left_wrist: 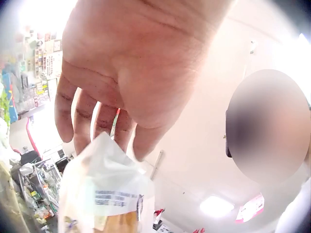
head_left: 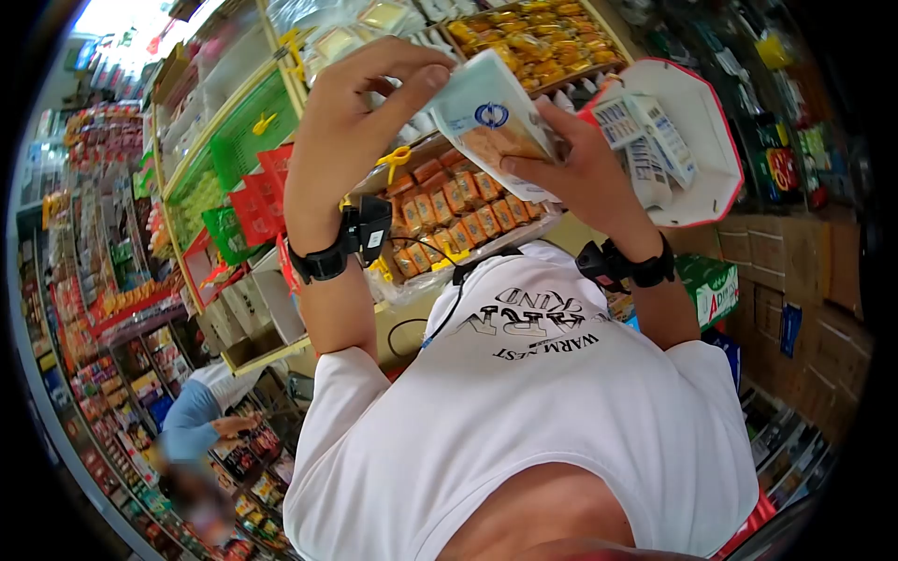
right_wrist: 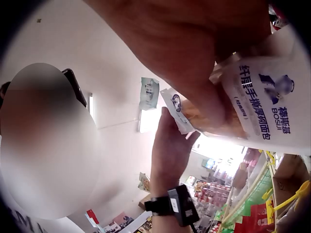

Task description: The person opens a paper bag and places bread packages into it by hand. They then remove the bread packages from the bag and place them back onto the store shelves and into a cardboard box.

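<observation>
My right hand [head_left: 599, 168] grips a packaged bread [head_left: 491, 117], a white and pale-blue bag with a clear window that shows brown bread. The thumb presses over the window side. In the right wrist view, blue lettering covers the near end of the bread bag [right_wrist: 265, 97]. At the opposite end is my left hand [head_left: 360, 107], its thumb and fingertips right by the bag's corner. Seen from the left wrist, that hand's fingers [left_wrist: 87, 116] are fairly straight, and the pointed corner overlaps them. The bag is held up above the snack boxes.
Below the hands stands a box of orange-wrapped snacks [head_left: 449, 210], with yellow-wrapped ones [head_left: 533, 42] beyond. A white red-rimmed container [head_left: 706, 140] holds several packets at the right. Green crates [head_left: 253, 117] line the left. Another person [head_left: 196, 421] is near the shelves, lower left.
</observation>
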A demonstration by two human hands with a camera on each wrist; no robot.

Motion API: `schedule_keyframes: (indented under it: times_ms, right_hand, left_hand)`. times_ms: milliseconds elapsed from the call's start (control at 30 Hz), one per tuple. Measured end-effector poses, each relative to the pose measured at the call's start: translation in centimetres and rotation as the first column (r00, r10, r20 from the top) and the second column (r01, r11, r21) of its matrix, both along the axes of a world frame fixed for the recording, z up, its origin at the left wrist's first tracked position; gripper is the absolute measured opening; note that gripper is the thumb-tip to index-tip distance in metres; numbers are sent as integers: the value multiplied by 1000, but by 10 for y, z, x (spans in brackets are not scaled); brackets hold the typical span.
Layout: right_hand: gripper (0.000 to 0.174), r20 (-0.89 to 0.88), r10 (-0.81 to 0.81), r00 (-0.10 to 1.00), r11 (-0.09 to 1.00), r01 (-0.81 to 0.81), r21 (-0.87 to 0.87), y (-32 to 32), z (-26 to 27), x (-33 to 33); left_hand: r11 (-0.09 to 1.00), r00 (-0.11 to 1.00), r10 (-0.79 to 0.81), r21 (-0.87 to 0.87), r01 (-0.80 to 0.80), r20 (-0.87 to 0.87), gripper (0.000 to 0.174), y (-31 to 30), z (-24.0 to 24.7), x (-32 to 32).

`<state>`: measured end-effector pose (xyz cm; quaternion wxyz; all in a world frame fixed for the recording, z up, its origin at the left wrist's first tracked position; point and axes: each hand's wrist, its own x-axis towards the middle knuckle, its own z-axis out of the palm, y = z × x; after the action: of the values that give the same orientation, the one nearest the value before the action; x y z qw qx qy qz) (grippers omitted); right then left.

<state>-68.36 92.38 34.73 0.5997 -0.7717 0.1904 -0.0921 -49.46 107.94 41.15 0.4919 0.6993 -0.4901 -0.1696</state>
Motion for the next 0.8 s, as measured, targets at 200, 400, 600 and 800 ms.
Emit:
schedule_keyframes:
  times_ms: [200,400,600,800]
  right_hand:
    - [57,3,90,996,995,-90,44,22,-31,31]
    - [47,-25,127,992,992,-127,12,26,-54,46]
    - [41,-40,-122,992,861,126,492,33,-89,58]
    - [38,-105,-334,937,173,171,970,28,-110,84]
  left_hand:
    - [995,987,43,79,-56,154,15,26,-20,24]
    - [944,948,318,-81,-319,-22,17,43,-50,48]
    - [947,958,283,143,-286,42,19,56,-76,47]
    - [943,964,179,314,-111,-198,30,51,-121,15]
